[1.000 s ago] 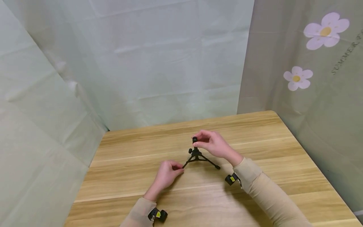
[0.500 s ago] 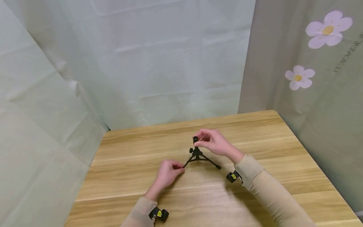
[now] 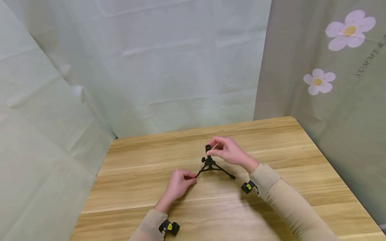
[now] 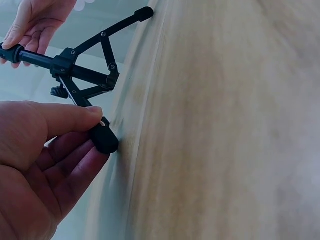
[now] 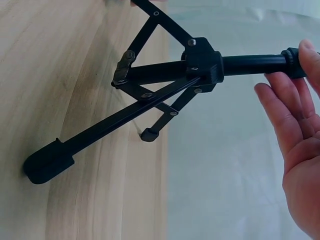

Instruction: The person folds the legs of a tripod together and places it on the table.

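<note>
A small black tripod (image 3: 209,162) stands upright on the wooden table with its legs spread. My left hand (image 3: 178,183) pinches the lower end of its left leg between thumb and fingers, close to the rubber foot (image 4: 104,139) in the left wrist view. With thumb and fingertips, my right hand (image 3: 229,151) holds the top of the centre post (image 5: 255,64). Hinged braces (image 5: 147,95) link the legs to the post's lower end. A round knob (image 4: 59,92) sticks out from the collar. Another leg ends in a foot (image 3: 232,176) at the right.
The wood-grain table (image 3: 135,197) has rounded far corners. Pale cloth curtains (image 3: 181,67) hang behind it and on both sides, the right one printed with flowers (image 3: 349,30). Each wrist wears a small black camera (image 3: 246,187) over a beige sleeve (image 3: 286,201).
The head view has shifted very slightly. Both hands keep their hold on the tripod, which stays in place.
</note>
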Action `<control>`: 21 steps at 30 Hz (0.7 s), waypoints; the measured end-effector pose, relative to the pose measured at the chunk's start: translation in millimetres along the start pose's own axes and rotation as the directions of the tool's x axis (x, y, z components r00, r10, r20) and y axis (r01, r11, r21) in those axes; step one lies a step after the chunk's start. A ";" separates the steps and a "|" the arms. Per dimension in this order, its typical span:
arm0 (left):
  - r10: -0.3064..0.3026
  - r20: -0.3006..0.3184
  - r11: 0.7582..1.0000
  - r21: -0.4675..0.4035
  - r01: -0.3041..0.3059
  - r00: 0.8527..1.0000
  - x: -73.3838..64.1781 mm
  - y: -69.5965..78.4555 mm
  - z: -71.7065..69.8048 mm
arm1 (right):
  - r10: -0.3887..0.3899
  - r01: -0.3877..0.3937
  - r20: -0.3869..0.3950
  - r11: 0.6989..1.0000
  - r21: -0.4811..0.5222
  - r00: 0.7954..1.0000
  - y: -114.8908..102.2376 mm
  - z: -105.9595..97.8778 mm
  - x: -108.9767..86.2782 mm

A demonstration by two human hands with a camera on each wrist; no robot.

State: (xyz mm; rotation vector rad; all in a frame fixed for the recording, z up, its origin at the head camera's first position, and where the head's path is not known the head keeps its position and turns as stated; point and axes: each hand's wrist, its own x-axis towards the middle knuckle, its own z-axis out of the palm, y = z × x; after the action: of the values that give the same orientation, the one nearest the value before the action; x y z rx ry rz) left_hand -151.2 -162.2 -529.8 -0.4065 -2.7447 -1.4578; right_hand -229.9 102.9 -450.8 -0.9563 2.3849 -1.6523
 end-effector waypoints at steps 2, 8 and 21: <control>0.005 -0.002 1.000 0.000 -0.005 1.000 0.0 -0.4 0.5 | -0.002 0.002 0.000 1.000 0.003 1.000 0.1 -0.1 -0.3; 0.009 -0.014 1.000 -0.014 -0.009 1.000 0.0 -1.7 2.5 | -0.018 0.018 -0.011 1.000 0.007 1.000 1.5 0.2 -0.3; 0.031 -0.025 0.999 -0.036 -0.032 0.999 1.4 -3.3 6.6 | -0.023 0.024 -0.020 0.999 0.031 1.000 1.3 1.5 -4.1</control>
State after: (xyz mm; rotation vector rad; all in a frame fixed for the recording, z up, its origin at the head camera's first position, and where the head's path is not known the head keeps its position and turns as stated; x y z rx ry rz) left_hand -152.6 -158.4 -536.0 -0.4284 -2.6835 -1.4977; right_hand -226.6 104.2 -453.7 -0.9711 2.3623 -1.7098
